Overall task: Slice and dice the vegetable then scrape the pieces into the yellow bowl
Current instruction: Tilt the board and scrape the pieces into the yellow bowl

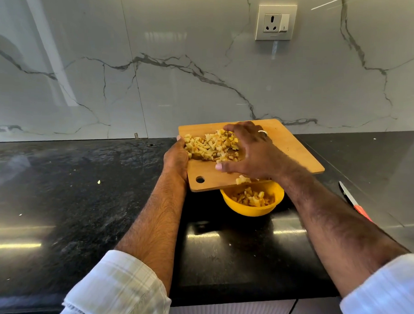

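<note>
A wooden cutting board (pixel 292 146) is lifted off the counter and tilted over the yellow bowl (pixel 251 209). My left hand (pixel 176 159) grips the board's left edge. A heap of pale diced vegetable pieces (pixel 209 146) lies on the board. My right hand (pixel 251 151) rests on the heap with spread fingers, touching the pieces on their right side. A few dice (pixel 243 179) hang at the board's near edge above the bowl. The bowl holds several diced pieces (pixel 253 198), and the board hides its far rim.
A knife with a red handle (pixel 354 202) lies on the black stone counter (pixel 80 198) to the right of the bowl. A marble wall with a power socket (pixel 276 22) rises behind. Small scraps (pixel 98 181) dot the counter at left.
</note>
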`<state>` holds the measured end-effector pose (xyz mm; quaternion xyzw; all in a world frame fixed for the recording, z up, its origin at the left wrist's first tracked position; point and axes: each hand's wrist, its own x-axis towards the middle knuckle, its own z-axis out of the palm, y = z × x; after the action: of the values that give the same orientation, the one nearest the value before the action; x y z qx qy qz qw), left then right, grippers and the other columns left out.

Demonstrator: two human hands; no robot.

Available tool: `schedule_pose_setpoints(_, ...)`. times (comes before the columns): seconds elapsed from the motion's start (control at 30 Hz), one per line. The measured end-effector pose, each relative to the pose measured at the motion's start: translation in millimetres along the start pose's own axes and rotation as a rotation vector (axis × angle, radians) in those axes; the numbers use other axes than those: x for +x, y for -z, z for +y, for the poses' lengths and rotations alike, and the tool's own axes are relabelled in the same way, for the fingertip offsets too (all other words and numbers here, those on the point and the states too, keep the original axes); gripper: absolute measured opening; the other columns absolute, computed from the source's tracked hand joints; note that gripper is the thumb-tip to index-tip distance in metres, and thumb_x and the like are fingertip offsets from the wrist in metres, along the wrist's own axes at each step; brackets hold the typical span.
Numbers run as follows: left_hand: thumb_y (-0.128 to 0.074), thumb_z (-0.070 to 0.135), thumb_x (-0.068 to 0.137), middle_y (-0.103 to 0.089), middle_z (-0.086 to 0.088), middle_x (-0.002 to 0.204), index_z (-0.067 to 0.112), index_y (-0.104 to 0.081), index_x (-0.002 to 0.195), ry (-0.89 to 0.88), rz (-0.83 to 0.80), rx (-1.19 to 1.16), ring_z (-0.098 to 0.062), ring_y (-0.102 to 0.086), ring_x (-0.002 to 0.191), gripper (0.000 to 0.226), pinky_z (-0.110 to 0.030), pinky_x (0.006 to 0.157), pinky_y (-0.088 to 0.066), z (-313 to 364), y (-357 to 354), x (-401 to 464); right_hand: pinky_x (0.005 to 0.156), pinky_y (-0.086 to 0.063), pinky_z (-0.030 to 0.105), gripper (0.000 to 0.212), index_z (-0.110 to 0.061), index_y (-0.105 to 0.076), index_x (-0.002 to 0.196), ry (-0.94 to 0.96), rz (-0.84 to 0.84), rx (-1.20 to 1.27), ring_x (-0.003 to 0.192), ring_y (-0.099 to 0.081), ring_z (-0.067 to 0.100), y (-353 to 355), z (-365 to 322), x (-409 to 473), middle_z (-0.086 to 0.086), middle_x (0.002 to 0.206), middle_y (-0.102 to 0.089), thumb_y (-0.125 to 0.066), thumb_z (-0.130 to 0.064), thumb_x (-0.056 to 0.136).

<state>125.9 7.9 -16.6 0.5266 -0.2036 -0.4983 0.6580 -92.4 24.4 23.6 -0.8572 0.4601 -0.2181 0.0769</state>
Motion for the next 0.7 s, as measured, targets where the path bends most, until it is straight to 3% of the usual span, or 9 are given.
schedule_pose_setpoints(0.13, -0.062, 0.046, 0.103, -0.080, -0.012, 0.099, 0.012, -0.075, 0.108, 0.012, -0.020, 0.004, -0.031, -0.079, 0.089, 0.037, -0.057, 0.084, -0.064, 0.9, 1.2, 1.9, 0.125, -0.016, 0.058, 0.124, -0.051, -0.003, 0.159, -0.005, -0.201, -0.067, 0.158, -0.003, 0.025, 1.4, 3.7, 34.1, -0.013, 0.171, 0.004, -0.066, -0.093, 0.060)
schedule_pose_setpoints(0.23, -0.062, 0.047, 0.103, -0.080, -0.012, 0.099, 0.012, -0.075, 0.107, 0.015, -0.024, 0.020, -0.031, -0.079, 0.090, 0.037, -0.057, 0.085, -0.064, 0.4, 2.3, 2.7, 0.125, -0.015, 0.057, 0.123, -0.052, -0.008, 0.159, 0.024, -0.264, -0.145, 0.158, -0.006, 0.025, -3.3, 6.7, 48.0, -0.014, 0.171, 0.000, -0.061, -0.098, 0.058)
schedule_pose_setpoints(0.33, -0.062, 0.047, 0.103, -0.080, -0.011, 0.099, 0.011, -0.075, 0.108, 0.014, -0.016, 0.030, -0.029, -0.079, 0.090, 0.038, -0.053, 0.083, -0.065, 0.6, 3.1, 2.9, 0.123, -0.025, 0.052, 0.104, -0.049, -0.027, 0.155, 0.047, -0.191, -0.151, 0.153, -0.020, 0.024, -4.7, 6.2, 49.2, -0.009, 0.164, -0.021, -0.060, -0.093, 0.067)
schedule_pose_setpoints(0.47, -0.062, 0.048, 0.103, -0.079, -0.011, 0.102, 0.013, -0.076, 0.106, 0.008, -0.013, 0.045, -0.028, -0.078, 0.093, 0.038, -0.054, 0.086, -0.064, -0.2, 2.8, 3.5, 0.112, -0.041, 0.048, 0.071, -0.041, -0.050, 0.141, 0.114, -0.034, -0.160, 0.135, -0.039, 0.022, -7.9, 4.7, 43.9, -0.003, 0.141, -0.043, -0.063, -0.077, 0.081)
schedule_pose_setpoints(0.57, -0.063, 0.047, 0.102, -0.079, -0.011, 0.104, 0.013, -0.076, 0.104, 0.010, -0.002, 0.047, -0.028, -0.078, 0.094, 0.037, -0.054, 0.087, -0.064, -1.0, 3.2, 4.2, 0.101, -0.048, 0.042, 0.055, -0.037, -0.058, 0.132, 0.142, 0.036, -0.162, 0.121, -0.048, 0.019, -9.7, 4.5, 38.4, -0.004, 0.127, -0.048, -0.064, -0.067, 0.086)
schedule_pose_setpoints(0.7, -0.063, 0.046, 0.102, -0.080, -0.010, 0.102, 0.013, -0.077, 0.107, 0.008, -0.009, 0.039, -0.028, -0.078, 0.093, 0.036, -0.056, 0.088, -0.063, -3.0, 2.0, 3.6, 0.094, -0.050, 0.038, 0.044, -0.036, -0.061, 0.125, 0.144, 0.061, -0.162, 0.114, -0.050, 0.018, -10.0, 4.1, 26.3, -0.005, 0.123, -0.049, -0.065, -0.059, 0.088)
